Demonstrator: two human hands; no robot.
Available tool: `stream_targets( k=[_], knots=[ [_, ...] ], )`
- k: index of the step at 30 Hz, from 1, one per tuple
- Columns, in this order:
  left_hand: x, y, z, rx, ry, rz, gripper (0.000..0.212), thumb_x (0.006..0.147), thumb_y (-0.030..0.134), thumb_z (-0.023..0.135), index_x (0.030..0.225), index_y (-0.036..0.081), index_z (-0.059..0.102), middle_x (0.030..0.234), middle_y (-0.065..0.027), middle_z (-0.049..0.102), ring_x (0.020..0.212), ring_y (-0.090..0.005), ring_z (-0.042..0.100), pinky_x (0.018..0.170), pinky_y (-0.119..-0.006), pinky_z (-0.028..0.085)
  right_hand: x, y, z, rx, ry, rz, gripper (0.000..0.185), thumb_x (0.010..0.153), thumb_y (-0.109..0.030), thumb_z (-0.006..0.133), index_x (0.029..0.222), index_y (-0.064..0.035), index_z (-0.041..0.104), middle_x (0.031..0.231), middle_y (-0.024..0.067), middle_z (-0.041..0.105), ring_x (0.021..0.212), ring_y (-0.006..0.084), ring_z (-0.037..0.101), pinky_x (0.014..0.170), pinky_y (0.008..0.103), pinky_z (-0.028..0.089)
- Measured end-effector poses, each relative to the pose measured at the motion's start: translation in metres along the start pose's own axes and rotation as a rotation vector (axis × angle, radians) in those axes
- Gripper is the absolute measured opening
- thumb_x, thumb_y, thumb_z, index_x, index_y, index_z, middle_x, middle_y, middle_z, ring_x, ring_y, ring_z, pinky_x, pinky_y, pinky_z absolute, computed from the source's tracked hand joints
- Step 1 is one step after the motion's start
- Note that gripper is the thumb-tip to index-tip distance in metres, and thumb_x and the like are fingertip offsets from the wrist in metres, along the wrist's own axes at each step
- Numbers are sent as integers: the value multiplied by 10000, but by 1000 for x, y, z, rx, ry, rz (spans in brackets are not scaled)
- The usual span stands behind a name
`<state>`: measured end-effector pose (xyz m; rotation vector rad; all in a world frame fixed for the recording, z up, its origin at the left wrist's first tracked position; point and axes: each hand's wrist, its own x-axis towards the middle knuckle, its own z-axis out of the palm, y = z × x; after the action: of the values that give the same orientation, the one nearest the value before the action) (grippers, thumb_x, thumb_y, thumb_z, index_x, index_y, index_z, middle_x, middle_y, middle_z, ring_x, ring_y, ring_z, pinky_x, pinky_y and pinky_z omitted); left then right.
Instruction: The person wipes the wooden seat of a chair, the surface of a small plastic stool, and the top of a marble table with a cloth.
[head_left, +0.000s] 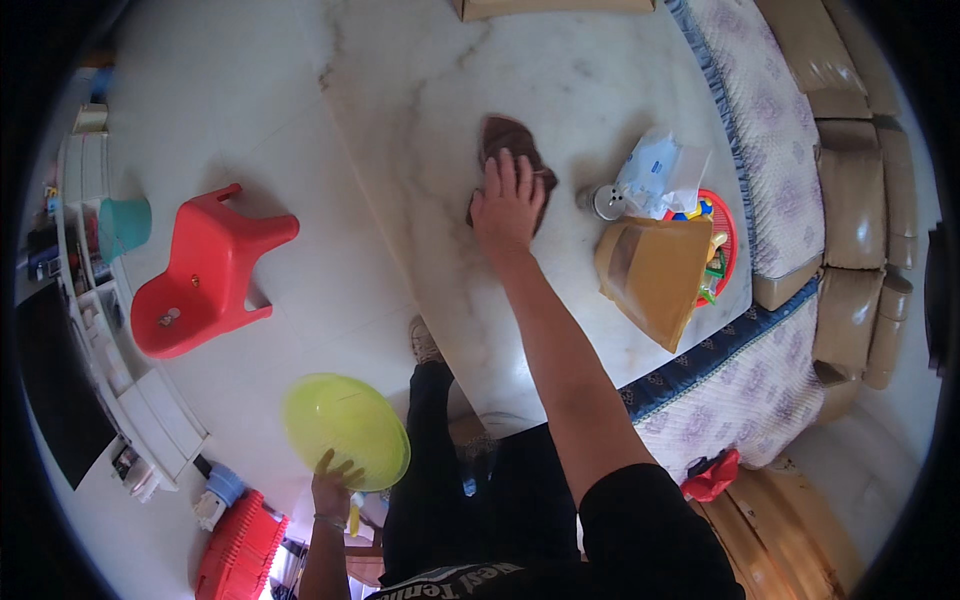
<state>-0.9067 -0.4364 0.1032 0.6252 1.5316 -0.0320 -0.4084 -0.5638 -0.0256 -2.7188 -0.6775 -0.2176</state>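
My right hand (507, 217) presses a dark brown cloth (505, 136) flat against the marble tabletop (427, 225), fingers spread over it. The hand covers the middle of the cloth; its edges show above and on both sides. Low on the left, beside my leg and off the table's edge, my left hand (333, 491) holds a translucent yellow-green plastic bowl (330, 420). Its fingers show through or against the bowl's lower part, and the bowl is tilted.
Right of the cloth stand a lidded container (606, 201), a pale blue packet (651, 172), a brown padded envelope (660, 262) and a red basket (726, 217) with small items. A cardboard box (555, 9) edges the far side. On the floor stands a red plastic chair (206, 262). A sofa (851, 199) borders the right.
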Motion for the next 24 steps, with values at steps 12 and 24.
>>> stream_targets(
  k=[12,24],
  knots=[
    [8,21,5,-44,-70,0,567,814,26,503,1350,116,342,1138,-268,489,850,-409,613,697,-449,539,-90,23,-28,-165,157,414,341,791,-103,534,1132,-117,544,1214,117,490,973,365,503,830,473,398],
    [-10,7,-45,-188,72,69,560,769,3,475,1316,66,372,1181,-234,482,995,-367,561,837,-472,511,-95,-129,-18,880,-278,-163,247,737,-4,495,960,-31,598,990,117,584,947,313,523,847,433,404]
  ],
)
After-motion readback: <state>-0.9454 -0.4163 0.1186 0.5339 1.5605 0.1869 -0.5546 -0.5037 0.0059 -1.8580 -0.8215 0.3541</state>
